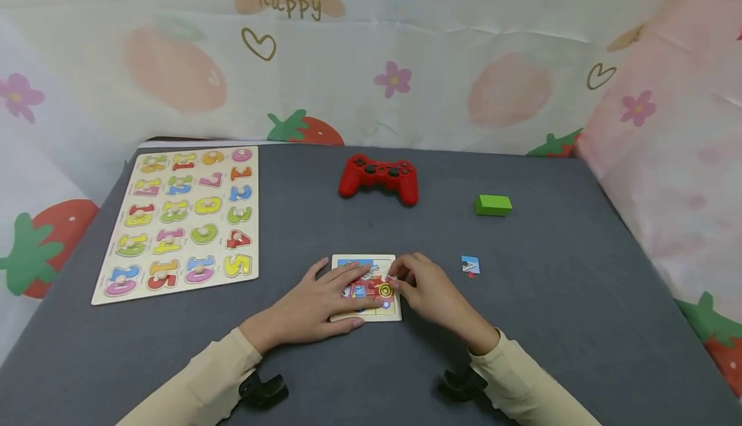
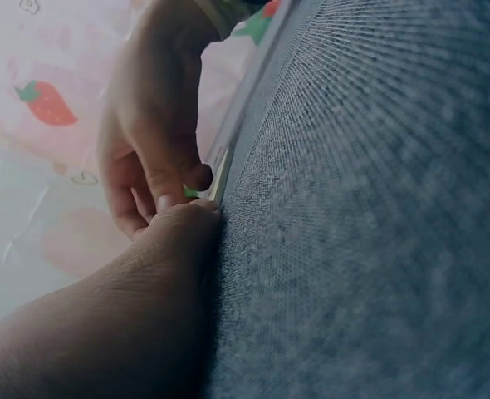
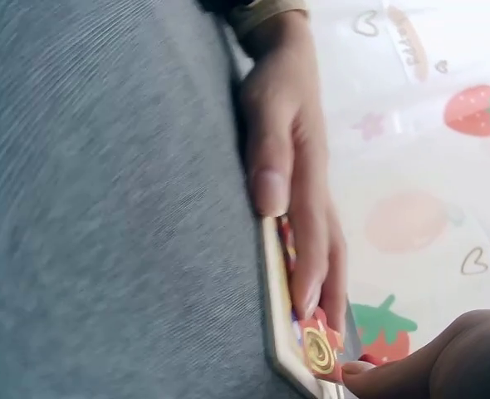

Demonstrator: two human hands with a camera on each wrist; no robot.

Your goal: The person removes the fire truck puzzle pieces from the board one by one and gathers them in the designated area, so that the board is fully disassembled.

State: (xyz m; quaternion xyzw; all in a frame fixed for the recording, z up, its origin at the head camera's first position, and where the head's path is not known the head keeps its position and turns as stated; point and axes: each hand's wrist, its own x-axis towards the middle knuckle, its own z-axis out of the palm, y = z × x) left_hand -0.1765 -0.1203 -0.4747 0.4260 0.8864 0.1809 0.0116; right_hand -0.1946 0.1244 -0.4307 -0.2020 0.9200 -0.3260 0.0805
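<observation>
A small wooden jigsaw puzzle [image 1: 366,316] with a red vehicle picture lies in its pale frame at the front middle of the table. My left hand [image 1: 321,303] rests across it, fingers spread and straight, the thumb along the frame's near edge. At the puzzle's right side, my right hand [image 1: 431,294] curls its thumb and forefinger together at a puzzle piece. The right wrist view shows the thumb against the red part with a yellow wheel [image 3: 319,349]; the fingertips partly hide it. A loose blue puzzle piece [image 1: 470,265] lies right of the right hand.
On the left lies a large wooden number board [image 1: 194,226] with knobbed pieces. A red game controller [image 1: 379,178] sits behind the puzzle, and a green block [image 1: 493,205] stands to the back right. A printed cloth [image 1: 371,46] hangs behind the grey table [image 1: 301,213].
</observation>
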